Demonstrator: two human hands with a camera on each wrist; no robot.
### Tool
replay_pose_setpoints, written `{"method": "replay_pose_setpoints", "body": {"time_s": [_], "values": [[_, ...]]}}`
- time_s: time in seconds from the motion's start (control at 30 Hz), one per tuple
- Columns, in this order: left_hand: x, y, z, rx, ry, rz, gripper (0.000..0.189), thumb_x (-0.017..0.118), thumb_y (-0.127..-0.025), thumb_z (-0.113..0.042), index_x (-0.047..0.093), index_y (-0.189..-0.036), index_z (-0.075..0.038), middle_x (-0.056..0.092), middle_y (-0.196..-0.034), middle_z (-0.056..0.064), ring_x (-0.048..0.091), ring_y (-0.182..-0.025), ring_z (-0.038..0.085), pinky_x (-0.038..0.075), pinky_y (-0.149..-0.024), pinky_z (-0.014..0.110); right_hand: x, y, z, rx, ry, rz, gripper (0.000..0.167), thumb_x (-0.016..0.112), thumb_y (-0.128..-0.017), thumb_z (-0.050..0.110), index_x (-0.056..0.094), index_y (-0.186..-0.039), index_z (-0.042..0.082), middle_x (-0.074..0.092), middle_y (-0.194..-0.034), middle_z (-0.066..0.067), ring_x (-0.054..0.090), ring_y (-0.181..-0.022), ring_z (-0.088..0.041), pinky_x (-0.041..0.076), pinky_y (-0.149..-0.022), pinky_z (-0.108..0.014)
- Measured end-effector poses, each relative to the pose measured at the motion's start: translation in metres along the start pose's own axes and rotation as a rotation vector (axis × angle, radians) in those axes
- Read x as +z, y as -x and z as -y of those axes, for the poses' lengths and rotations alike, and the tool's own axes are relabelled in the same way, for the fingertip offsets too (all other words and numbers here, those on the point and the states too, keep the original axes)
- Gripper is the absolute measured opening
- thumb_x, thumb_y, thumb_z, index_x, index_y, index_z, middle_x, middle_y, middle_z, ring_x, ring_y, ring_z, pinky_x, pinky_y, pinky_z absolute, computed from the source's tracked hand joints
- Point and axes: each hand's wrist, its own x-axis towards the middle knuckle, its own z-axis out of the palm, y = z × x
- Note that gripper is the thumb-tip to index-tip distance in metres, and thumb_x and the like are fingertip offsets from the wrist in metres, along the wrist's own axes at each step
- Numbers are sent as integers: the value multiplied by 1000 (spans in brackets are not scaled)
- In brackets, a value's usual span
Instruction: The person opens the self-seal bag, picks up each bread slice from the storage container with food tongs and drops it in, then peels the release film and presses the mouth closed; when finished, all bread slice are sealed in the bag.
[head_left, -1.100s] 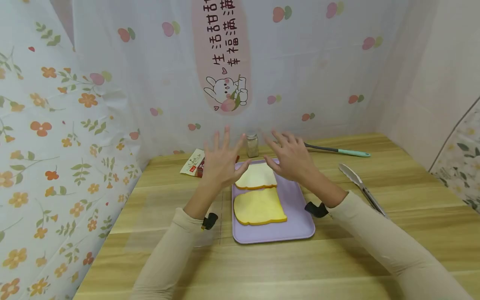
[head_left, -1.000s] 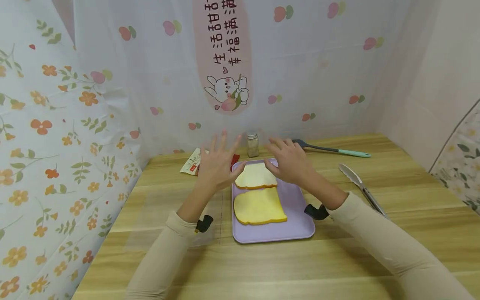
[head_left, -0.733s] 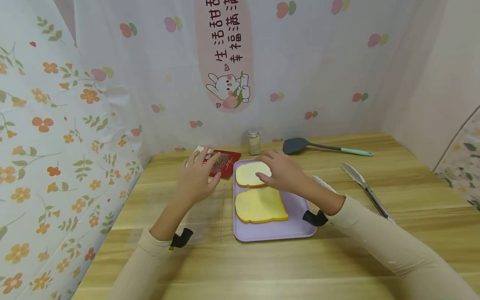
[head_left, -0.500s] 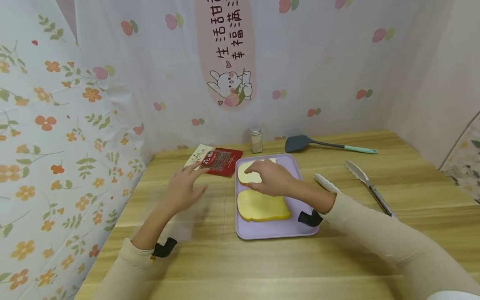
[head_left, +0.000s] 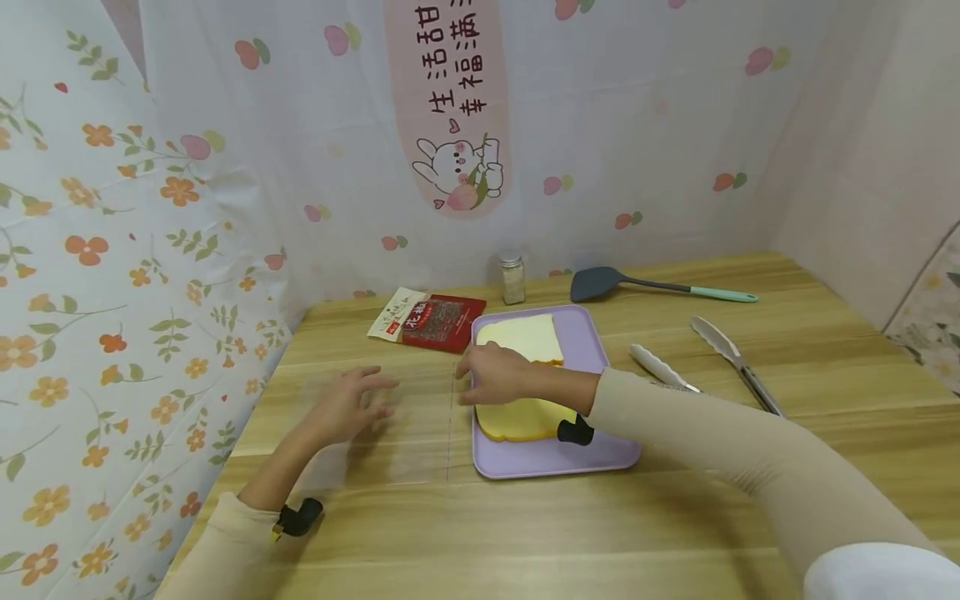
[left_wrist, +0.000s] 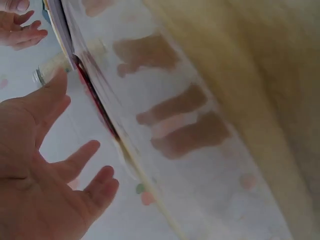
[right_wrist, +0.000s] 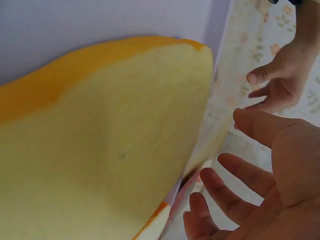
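A clear, see-through sheet (head_left: pixel 416 454) lies flat on the wooden table, left of a lilac tray (head_left: pixel 555 463). My left hand (head_left: pixel 337 410) hovers over this sheet, fingers spread loosely, holding nothing. Over the tray's left edge is my right hand (head_left: pixel 495 375), its fingers apart and bent a little, also without anything in them. Two bread slices rest in the tray: a yellow-topped front slice (head_left: pixel 517 421), partly covered by the right wrist, and a paler back slice (head_left: pixel 528 335). In the right wrist view the front slice (right_wrist: pixel 125 125) fills the left side, beside the right hand (right_wrist: pixel 280 175).
Behind the sheet lies a red and cream spice packet (head_left: pixel 435 321). A small glass jar (head_left: pixel 513 280) stands at the back by the printed curtain. To the right are a dark spatula with a mint handle (head_left: pixel 600 283) and metal tongs (head_left: pixel 738 362).
Both hands have come down and toward the left from above the tray's far end. The left hand now hovers over the clear sheet; the right hand is at the tray's left edge. Packet and spatula are uncovered.
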Motion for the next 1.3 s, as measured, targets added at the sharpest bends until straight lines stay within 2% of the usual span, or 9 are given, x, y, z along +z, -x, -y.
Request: {"method": "replay_pose_setpoints", "body": {"time_s": [0.1, 0.2, 0.33, 0.43, 0.67, 0.87, 1.03, 1.13, 1.3], "values": [[1, 1, 3, 4, 14, 15, 42, 78, -87, -20, 68, -126, -7, 51, -137, 31, 46, -123, 52, 33, -99, 65, 5, -4, 5, -17, -2, 14, 36, 77, -86, 33, 74, -115, 11, 68, -122, -2, 59, -106, -29, 51, -84, -42], [0, 2, 5, -6, 41, 29, 41, 78, -86, -19, 69, -124, -5, 57, -126, 26, 49, -114, 45, 36, -94, 58, 10, -5, 10, -27, 29, 29, 38, 76, -86, 36, 74, -116, 13, 67, -124, -2, 55, -108, -30, 47, -88, -44], [-3, 3, 6, -14, 77, 46, 36, 79, -85, -16, 72, -118, -2, 60, -103, 13, 51, -95, 30, 37, -82, 42, 15, -5, 16, 6, 89, 61, 43, 78, -84, 43, 74, -118, 18, 62, -121, -2, 49, -102, -27, 42, -83, -39], [-3, 2, 7, -10, 69, 66, 35, 79, -85, -16, 73, -117, -2, 60, -96, 9, 51, -86, 25, 38, -75, 35, 18, -5, 18, 36, 121, 82, 45, 78, -83, 47, 73, -119, 20, 59, -118, -1, 44, -98, -24, 36, -79, -37], [3, 1, 9, -35, 74, 85, 37, 79, -85, -16, 72, -118, 0, 59, -93, 5, 47, -78, 20, 39, -66, 28, 28, -7, 17, 49, 140, 78, 45, 73, -87, 49, 72, -122, 21, 56, -125, 0, 41, -103, -25, 32, -81, -40], [7, 3, 10, 0, 63, 88, 21, 79, -85, -13, 78, -103, -2, 59, -87, 1, 46, -76, 14, 41, -64, 25, 31, -8, 17, 52, 176, 87, 46, 70, -89, 52, 71, -124, 23, 54, -129, 0, 40, -105, -25, 31, -80, -40], [8, 3, 11, -7, 66, 83, 19, 79, -85, -13, 79, -101, -4, 60, -88, 0, 46, -75, 11, 41, -63, 25, 31, -8, 17, 57, 190, 92, 46, 69, -89, 52, 71, -124, 24, 54, -130, 0, 39, -106, -25, 30, -81, -40], [7, 4, 13, 14, 59, 88, 20, 77, -87, -15, 79, -103, -4, 61, -90, 1, 49, -77, 12, 43, -65, 26, 31, -8, 17, 63, 192, 98, 45, 70, -89, 52, 71, -124, 24, 54, -131, 0, 40, -108, -26, 30, -82, -41], [0, 9, 20, -32, 32, 88, 21, 76, -88, -15, 78, -107, -5, 62, -92, 1, 48, -75, 12, 42, -63, 27, 31, -8, 18, 59, 191, 101, 44, 70, -89, 52, 71, -123, 24, 53, -131, -1, 39, -109, -26, 31, -82, -41]]}}
